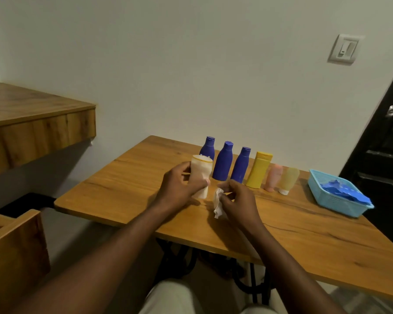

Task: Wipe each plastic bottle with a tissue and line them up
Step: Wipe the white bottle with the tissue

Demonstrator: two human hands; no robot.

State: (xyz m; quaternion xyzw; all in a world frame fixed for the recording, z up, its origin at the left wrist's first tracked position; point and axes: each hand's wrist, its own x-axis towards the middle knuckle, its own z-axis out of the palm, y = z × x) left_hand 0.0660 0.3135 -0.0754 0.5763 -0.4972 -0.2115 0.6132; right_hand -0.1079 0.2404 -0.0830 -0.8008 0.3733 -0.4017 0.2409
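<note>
On the wooden worktop in front of you, six plastic bottles stand in a row near the wall: three blue bottles, the far-left one, the middle one and the third, then a yellow bottle, a small pink tube and a pale yellow tube, both tubes resting cap-down. They sit just beside one another, running from left to right and slightly nearer to you toward the right end.

Your left hand holds a cream-white bottle upside down, its wide base up and its narrow end pointing at the worktop, in front of the far-left blue bottle and partly hiding it. Your left fingers are wrapped and clamped around its lower body, with the thumb on the near side.

Your right hand is close beside the left, just above the worktop. Its fingers are pinched together on a crumpled white tissue, which hangs down from the grip. The tissue is near the cream-white bottle but apart from it.

At the right of the worktop, well apart from the row, sits a light blue plastic basket with blue items inside; what they are you cannot tell
</note>
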